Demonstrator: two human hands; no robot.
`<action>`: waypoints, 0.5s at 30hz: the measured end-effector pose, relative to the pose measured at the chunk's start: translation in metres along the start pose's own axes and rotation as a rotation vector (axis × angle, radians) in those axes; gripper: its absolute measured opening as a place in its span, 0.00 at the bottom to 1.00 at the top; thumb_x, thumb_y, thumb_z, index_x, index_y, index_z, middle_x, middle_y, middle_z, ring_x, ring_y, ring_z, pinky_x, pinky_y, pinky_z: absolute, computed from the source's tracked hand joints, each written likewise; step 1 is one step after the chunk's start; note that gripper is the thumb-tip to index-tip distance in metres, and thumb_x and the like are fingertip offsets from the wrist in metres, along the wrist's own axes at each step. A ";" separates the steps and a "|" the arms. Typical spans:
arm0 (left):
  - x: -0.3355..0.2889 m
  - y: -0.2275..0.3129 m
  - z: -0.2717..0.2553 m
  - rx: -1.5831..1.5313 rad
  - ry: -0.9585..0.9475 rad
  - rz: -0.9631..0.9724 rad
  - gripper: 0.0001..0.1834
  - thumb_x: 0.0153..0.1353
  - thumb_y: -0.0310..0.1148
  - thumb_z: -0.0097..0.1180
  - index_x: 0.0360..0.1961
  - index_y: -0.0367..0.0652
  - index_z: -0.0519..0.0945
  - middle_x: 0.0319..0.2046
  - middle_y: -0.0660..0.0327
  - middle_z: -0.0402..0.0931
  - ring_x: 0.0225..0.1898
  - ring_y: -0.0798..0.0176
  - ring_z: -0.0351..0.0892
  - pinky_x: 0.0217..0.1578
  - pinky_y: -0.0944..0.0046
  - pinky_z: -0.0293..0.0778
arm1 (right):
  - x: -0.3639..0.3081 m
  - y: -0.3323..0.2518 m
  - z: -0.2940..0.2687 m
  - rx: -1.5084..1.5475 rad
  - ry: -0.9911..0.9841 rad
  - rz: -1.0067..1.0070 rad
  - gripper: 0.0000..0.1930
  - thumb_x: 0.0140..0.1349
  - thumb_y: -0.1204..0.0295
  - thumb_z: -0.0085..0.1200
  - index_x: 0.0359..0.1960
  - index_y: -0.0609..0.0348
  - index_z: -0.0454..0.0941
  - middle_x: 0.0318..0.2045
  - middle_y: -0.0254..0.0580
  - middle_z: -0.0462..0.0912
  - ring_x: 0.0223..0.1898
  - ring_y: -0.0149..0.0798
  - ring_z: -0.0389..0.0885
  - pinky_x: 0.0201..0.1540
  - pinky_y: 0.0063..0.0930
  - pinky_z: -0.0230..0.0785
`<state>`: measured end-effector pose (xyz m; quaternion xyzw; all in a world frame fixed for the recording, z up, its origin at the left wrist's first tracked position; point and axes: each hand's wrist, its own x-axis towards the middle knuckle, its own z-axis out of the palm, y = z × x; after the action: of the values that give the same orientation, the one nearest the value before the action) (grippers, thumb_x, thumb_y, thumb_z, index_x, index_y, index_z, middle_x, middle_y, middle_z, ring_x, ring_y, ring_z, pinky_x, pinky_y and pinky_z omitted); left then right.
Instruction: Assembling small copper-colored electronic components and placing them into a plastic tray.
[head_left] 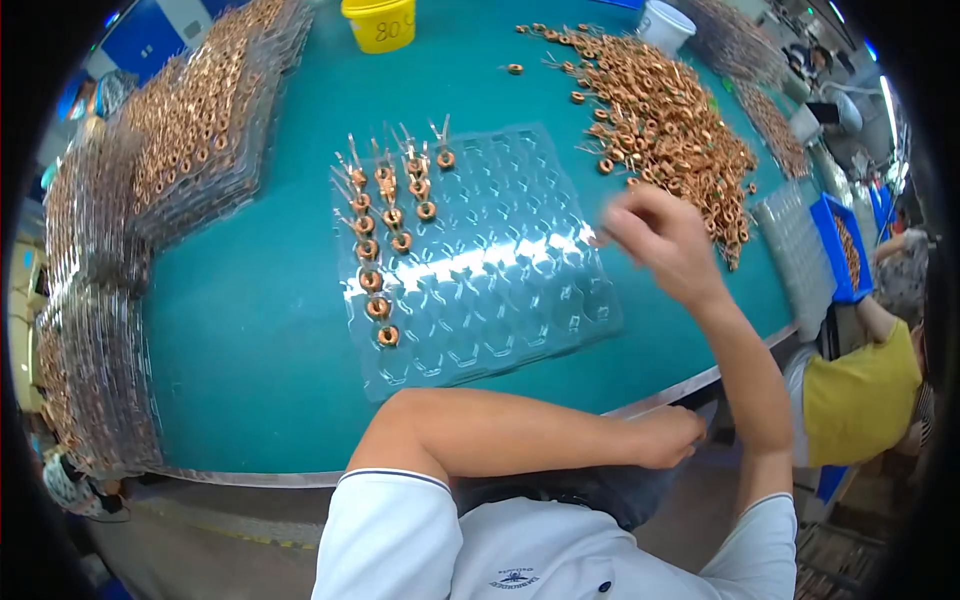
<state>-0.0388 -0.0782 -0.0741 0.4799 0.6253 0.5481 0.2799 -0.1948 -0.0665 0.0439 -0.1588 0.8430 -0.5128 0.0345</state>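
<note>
"Where are the copper coils point(370, 272)?"
"Some lie in the clear tray point(470, 366), in its left columns, wire leads point(441, 130) toward the table point(250, 350)'s far side, long axes running near to far."
"Fingers?"
"Right hand point(660, 240) by the tray, left hand point(668, 437) below the table's near edge; both curl, how tightly or around what I can't tell."

Clear plastic tray point(535, 325) (glossy, dimpled) — coppery metal coils point(665, 130), shiny — smooth green tabletop point(250, 330), mostly matt.
</note>
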 end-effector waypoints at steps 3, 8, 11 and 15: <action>0.006 0.009 0.008 0.014 -0.039 0.007 0.10 0.55 0.28 0.60 0.38 0.36 0.79 0.38 0.47 0.79 0.44 0.41 0.78 0.44 0.46 0.73 | 0.071 -0.004 0.047 -0.039 -0.035 -0.067 0.12 0.62 0.66 0.57 0.29 0.64 0.81 0.23 0.35 0.82 0.23 0.25 0.73 0.28 0.24 0.66; 0.030 0.008 0.037 0.046 -0.005 0.099 0.08 0.51 0.26 0.58 0.34 0.41 0.81 0.34 0.46 0.81 0.39 0.41 0.81 0.40 0.45 0.74 | 0.113 0.017 0.073 -0.277 -0.033 -0.148 0.11 0.60 0.63 0.56 0.30 0.58 0.84 0.28 0.43 0.85 0.28 0.39 0.82 0.31 0.35 0.71; 0.046 -0.017 0.067 0.101 0.149 0.327 0.09 0.58 0.26 0.50 0.39 0.39 0.80 0.41 0.45 0.80 0.44 0.37 0.77 0.44 0.46 0.73 | 0.105 0.018 0.076 -0.387 -0.122 -0.132 0.12 0.59 0.60 0.56 0.29 0.54 0.85 0.29 0.47 0.85 0.32 0.53 0.83 0.37 0.45 0.73; 0.041 0.019 0.030 0.000 -0.030 0.092 0.09 0.58 0.27 0.52 0.38 0.38 0.79 0.41 0.46 0.80 0.44 0.38 0.77 0.45 0.46 0.73 | 0.077 0.041 0.015 -0.616 0.118 -0.216 0.10 0.59 0.64 0.59 0.33 0.57 0.83 0.32 0.45 0.84 0.38 0.48 0.81 0.40 0.40 0.73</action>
<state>-0.0229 -0.0296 -0.0562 0.5164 0.5983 0.5531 0.2636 -0.2736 -0.0853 0.0091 -0.2200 0.9373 -0.2427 -0.1186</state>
